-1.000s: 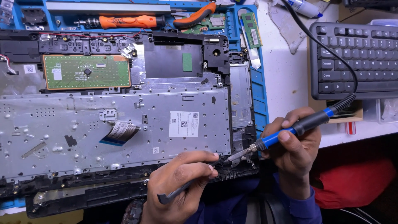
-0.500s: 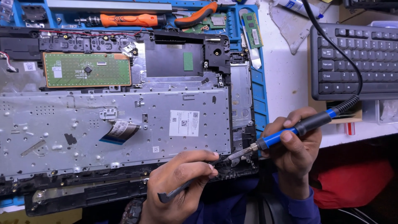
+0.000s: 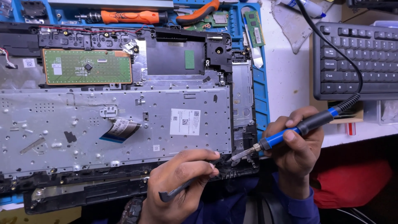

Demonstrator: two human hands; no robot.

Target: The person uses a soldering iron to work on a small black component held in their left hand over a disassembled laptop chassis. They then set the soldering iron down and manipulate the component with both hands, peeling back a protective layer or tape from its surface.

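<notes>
An opened laptop base (image 3: 124,124) lies upside-down across a blue work mat (image 3: 262,89) on the white tabletop (image 3: 290,74), its silver keyboard backplate (image 3: 83,132) facing up.

The right hand (image 3: 296,143) has its grip clenched around a blue-and-black soldering iron (image 3: 290,132), held like a pen with the thumb on top. The iron slants down to the left, and its metal tip (image 3: 238,155) meets the dark lower right corner of the laptop frame, just beside the backplate's edge. Its black cord (image 3: 331,45) runs up from the handle's end and over the edge of a black keyboard (image 3: 360,58) that sits at the right of the tabletop.

The left hand (image 3: 182,182) rests at the laptop's near edge, its grip grasping a pair of dark tweezers (image 3: 178,191). The rear end of the tweezers sticks out below the fingers; the points lie near the soldering tip, but the fingers hide whether they pinch anything.

Farther up on the laptop a green touchpad circuit board (image 3: 87,66) sits at the left, with a black plastic bay (image 3: 178,58) to its right. A flat ribbon cable (image 3: 120,129) curls up from the backplate, and a white sticker (image 3: 185,122) lies near its middle. Along the far edge of the mat lie an orange-handled screwdriver (image 3: 132,17), orange-handled pliers (image 3: 199,11) and a green memory module (image 3: 253,28). A red cloth (image 3: 352,182) shows below the tabletop edge at the right.
</notes>
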